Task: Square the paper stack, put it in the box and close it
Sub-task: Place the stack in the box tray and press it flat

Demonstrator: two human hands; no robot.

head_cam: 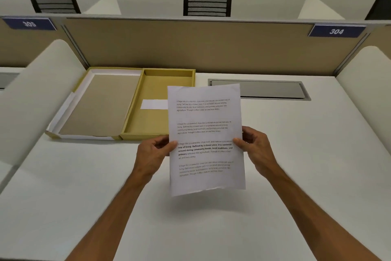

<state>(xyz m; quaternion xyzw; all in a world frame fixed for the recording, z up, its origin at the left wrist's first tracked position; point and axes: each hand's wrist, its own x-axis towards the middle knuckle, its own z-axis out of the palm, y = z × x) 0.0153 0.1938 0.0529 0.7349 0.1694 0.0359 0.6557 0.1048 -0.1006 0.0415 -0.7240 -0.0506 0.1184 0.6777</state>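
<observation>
A stack of printed white paper is held upright above the white desk, its lower edge lifted off the surface. My left hand grips its left edge and my right hand grips its right edge, thumbs on the front sheet. Behind the stack and to the left lies the yellow box, open, with a white label inside its tray. Its lid lies flat to the left of the tray, lined in grey-brown with a white border. The paper hides the tray's front right corner.
A grey cable hatch is set in the desk at the back right. A tan partition closes the far side, with white curved dividers at both flanks. Black chairs stand beyond the partition.
</observation>
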